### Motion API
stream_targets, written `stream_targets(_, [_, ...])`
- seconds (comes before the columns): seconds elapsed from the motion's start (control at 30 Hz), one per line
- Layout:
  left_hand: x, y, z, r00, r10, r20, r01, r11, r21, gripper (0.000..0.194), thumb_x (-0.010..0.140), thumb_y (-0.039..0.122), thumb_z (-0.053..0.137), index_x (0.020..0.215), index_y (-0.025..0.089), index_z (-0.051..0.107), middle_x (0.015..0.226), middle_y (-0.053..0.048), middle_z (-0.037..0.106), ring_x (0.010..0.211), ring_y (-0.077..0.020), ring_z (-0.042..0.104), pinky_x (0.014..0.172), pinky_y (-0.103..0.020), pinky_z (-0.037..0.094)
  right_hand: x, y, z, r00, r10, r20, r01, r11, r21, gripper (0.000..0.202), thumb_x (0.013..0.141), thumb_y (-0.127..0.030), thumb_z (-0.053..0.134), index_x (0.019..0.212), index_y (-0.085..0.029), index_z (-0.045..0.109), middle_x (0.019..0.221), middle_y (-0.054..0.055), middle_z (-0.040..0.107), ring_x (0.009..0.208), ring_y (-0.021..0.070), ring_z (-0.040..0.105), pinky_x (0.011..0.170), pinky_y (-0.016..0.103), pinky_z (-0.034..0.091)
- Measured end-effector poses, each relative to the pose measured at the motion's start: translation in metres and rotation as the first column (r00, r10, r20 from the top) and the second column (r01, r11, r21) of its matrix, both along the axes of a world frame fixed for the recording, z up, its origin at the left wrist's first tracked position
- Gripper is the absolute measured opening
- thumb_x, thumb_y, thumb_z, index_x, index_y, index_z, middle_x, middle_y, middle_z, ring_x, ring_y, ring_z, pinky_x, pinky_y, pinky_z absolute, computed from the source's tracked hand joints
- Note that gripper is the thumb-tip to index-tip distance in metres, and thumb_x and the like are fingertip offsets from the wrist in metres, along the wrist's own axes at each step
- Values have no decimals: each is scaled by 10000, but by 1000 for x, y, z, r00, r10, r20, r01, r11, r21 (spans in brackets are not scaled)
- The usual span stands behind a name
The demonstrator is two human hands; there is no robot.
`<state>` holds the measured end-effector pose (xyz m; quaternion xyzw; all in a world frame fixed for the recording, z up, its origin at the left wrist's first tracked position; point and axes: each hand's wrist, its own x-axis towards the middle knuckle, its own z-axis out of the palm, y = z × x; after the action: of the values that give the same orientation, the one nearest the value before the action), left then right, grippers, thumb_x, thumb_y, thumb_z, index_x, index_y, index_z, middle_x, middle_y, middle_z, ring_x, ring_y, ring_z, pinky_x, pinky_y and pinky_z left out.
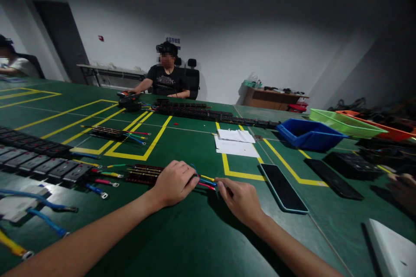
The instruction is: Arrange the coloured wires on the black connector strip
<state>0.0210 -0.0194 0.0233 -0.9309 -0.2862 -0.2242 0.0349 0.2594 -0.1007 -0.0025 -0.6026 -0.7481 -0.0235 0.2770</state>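
Note:
My left hand (pixel 176 183) is closed over the right end of a dark strip assembly (pixel 143 174) with metal bars, gripping the wires where they come out. Red, blue and yellow wires (pixel 205 181) stick out to its right. The fingertips of my right hand (pixel 238 199) pinch the free ends of these wires, by the yellow and blue ones. To the left lie grey socket strips (pixel 48 165) whose coloured leads end in ring terminals. A similar bundle (pixel 112 133) with red and blue wires rests farther back.
A phone (pixel 284 188) lies right of my right hand, with white papers (pixel 236 143) behind. Blue (pixel 308 134), green (pixel 346 123) and orange bins stand at the right. Across the green table sits a person (pixel 167 78); another person's hand (pixel 403 188) shows at the right edge.

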Motion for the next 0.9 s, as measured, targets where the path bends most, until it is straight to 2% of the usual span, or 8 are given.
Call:
stream_targets(0.17, [0,0,0,1000,5,-7,-5,1000,-1,344,1033,379,385,963,180,656,926,-67,686,895,-221,597,821,-383,420,0,-1,0,999,-42,-15,43,999,26,365,1027,-393,423,1015,-258,762,732,13,755,601,143,683,564,242,337])
stream_targets(0.33, [0,0,1,1000,10,-14,-11,1000,-19,325,1028,377,401,971,183,655,934,-62,686,903,-225,600,822,-387,418,1,-4,1,996,29,-90,-19,993,114,422,1033,-380,405,873,-198,751,633,29,692,552,126,620,571,239,317])
stream_targets(0.43, [0,0,1,1000,8,-11,-8,1000,-12,320,1026,370,404,968,182,655,939,-64,689,905,-226,600,820,-386,419,1,-4,3,995,82,-55,-77,994,73,486,1039,-366,391,708,-195,703,599,33,654,551,122,587,586,249,308])
stream_targets(0.53, [0,0,1,1000,11,-15,-11,1000,-7,315,1024,367,407,965,180,654,937,-64,689,902,-227,598,812,-387,418,0,-3,4,991,136,8,-136,991,7,503,1039,-364,395,647,-198,663,570,21,626,509,110,540,570,266,276])
stream_targets(0.63, [0,1,0,1000,15,-19,-15,1000,-10,314,1023,367,410,962,178,653,937,-62,686,897,-227,594,811,-390,414,0,-4,4,990,138,-19,-137,990,16,486,1038,-367,401,685,-197,689,590,23,647,527,111,566,576,258,290])
stream_targets(0.77, [0,1,0,1000,11,-17,-12,1000,-18,314,1025,368,408,960,182,652,937,-57,684,892,-221,591,810,-386,410,2,-5,4,988,34,-149,-21,995,94,406,1030,-389,413,979,-197,767,678,32,721,569,123,638,583,238,340])
stream_targets(0.83, [1,1,-1,1000,14,-24,-14,1000,-14,317,1025,368,405,956,179,650,929,-58,682,896,-224,592,815,-387,409,2,-4,4,992,-1,-129,8,999,52,404,1029,-402,411,1015,-218,771,708,31,742,591,135,664,577,243,344])
stream_targets(0.9, [1,0,-1,999,21,-26,-21,1000,-5,319,1024,367,405,950,176,650,920,-62,681,898,-227,594,820,-387,409,0,-1,4,999,-2,-51,1,1000,-27,409,1033,-407,409,967,-244,778,741,31,756,639,154,688,575,250,336])
